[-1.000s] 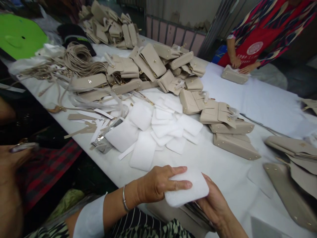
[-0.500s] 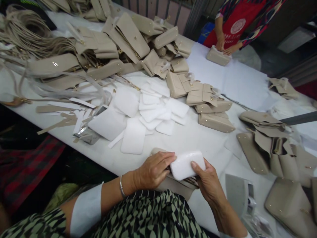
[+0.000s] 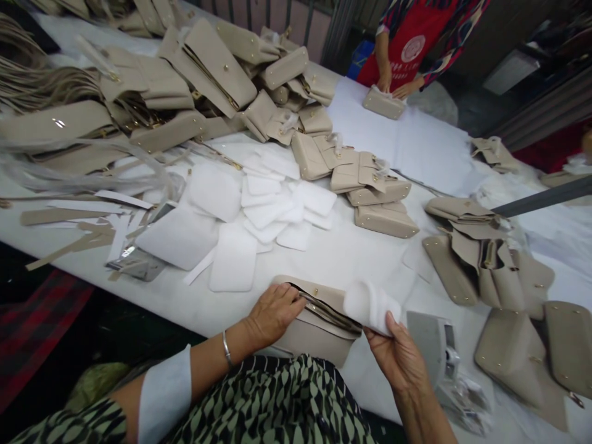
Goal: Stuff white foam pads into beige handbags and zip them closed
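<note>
A beige handbag (image 3: 309,333) lies at the table's near edge with its top open. My left hand (image 3: 272,311) grips the bag's left end, fingers curled over the opening. My right hand (image 3: 398,354) pinches a white foam pad (image 3: 370,305), which is bent and sits partly in the right end of the bag's opening. A silver bangle is on my left wrist.
Loose white foam pads (image 3: 259,206) are scattered mid-table. Piles of beige bags (image 3: 370,194) lie behind and more at the right (image 3: 499,271). Beige strips (image 3: 69,216) litter the left. A grey device (image 3: 435,345) sits by my right hand. Another person in a red apron (image 3: 407,43) handles a bag (image 3: 383,103) across the table.
The pad, held flat in both hands before, is now folded into the bag's opening by my right hand; my left hand shifted onto the bag. The camera moved right and down.
</note>
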The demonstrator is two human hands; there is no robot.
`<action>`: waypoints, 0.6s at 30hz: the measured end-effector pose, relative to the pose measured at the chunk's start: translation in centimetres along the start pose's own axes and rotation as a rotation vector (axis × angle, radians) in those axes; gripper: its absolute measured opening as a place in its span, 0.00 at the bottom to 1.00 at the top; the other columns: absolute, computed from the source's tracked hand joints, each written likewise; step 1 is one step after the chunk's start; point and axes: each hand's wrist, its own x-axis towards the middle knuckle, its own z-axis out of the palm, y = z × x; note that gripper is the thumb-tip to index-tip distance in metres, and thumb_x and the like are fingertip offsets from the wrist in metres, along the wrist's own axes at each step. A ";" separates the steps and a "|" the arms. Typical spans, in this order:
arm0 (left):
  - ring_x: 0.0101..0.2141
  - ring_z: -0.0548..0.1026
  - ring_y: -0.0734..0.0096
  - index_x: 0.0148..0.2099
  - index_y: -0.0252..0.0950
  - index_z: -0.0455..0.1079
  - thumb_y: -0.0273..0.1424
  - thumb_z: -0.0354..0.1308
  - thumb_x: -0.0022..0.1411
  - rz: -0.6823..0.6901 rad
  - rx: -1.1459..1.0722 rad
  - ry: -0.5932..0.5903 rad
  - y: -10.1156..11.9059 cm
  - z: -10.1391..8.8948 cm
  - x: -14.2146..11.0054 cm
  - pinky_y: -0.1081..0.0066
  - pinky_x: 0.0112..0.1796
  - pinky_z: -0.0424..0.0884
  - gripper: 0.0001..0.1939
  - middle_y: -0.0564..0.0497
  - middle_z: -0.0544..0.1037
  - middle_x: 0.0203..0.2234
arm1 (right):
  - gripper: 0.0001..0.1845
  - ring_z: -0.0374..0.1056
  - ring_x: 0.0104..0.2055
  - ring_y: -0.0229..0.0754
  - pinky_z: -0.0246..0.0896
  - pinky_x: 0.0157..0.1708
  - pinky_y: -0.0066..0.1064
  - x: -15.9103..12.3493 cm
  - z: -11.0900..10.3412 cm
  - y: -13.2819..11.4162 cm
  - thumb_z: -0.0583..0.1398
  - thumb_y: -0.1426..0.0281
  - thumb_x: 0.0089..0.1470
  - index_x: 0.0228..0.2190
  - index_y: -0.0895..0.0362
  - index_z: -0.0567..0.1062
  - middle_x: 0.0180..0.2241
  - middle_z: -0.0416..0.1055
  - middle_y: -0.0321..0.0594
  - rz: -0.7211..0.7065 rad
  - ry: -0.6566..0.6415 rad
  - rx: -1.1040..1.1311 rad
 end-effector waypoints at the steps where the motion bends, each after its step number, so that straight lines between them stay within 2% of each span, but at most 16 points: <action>1: 0.39 0.65 0.63 0.44 0.38 0.69 0.24 0.49 0.64 -0.033 0.010 -0.015 0.1 -0.1 0.6 0.63 0.39 0.61 0.10 0.48 0.69 0.35 | 0.24 0.70 0.45 0.44 0.68 0.46 0.39 0.1 0.4 0.1 0.69 0.67 0.43 0.44 0.53 0.73 0.43 0.75 0.39 0.018 -0.023 -0.004; 5: 0.38 0.63 0.62 0.35 0.36 0.67 0.24 0.51 0.62 -0.056 0.032 -0.050 0.3 -0.1 2.2 0.62 0.39 0.60 0.05 0.48 0.68 0.33 | 0.22 0.71 0.41 0.46 0.70 0.39 0.39 0.6 1.9 0.9 0.66 0.64 0.47 0.44 0.58 0.72 0.42 0.74 0.44 0.075 -0.125 -0.110; 8: 0.37 0.63 0.62 0.34 0.36 0.66 0.24 0.51 0.62 0.012 0.023 -0.034 -0.2 0.2 2.3 0.62 0.38 0.59 0.05 0.49 0.68 0.33 | 0.25 0.70 0.39 0.46 0.68 0.39 0.38 1.1 2.6 1.7 0.65 0.62 0.48 0.46 0.59 0.69 0.41 0.74 0.44 -0.034 -0.178 -0.333; 11: 0.37 0.63 0.62 0.34 0.37 0.66 0.25 0.51 0.63 0.024 0.015 0.015 -0.6 0.3 2.3 0.62 0.37 0.58 0.06 0.49 0.69 0.34 | 0.20 0.68 0.35 0.42 0.66 0.38 0.34 1.7 2.2 2.2 0.63 0.61 0.50 0.43 0.58 0.69 0.35 0.73 0.40 -0.292 -0.180 -0.713; 14: 0.37 0.63 0.62 0.34 0.37 0.67 0.25 0.51 0.63 -0.025 0.022 0.035 -0.4 0.2 2.8 0.62 0.37 0.58 0.06 0.49 0.69 0.34 | 0.18 0.68 0.33 0.43 0.65 0.35 0.34 2.5 0.9 2.5 0.61 0.62 0.52 0.43 0.57 0.69 0.34 0.72 0.40 -0.654 -0.134 -1.132; 18: 0.38 0.64 0.61 0.32 0.36 0.66 0.26 0.52 0.63 -0.032 0.067 0.032 -0.1 0.4 3.3 0.61 0.37 0.58 0.06 0.48 0.68 0.33 | 0.17 0.70 0.39 0.45 0.66 0.40 0.36 3.9 -0.2 2.8 0.58 0.68 0.55 0.47 0.57 0.67 0.39 0.72 0.45 -1.130 -0.183 -1.357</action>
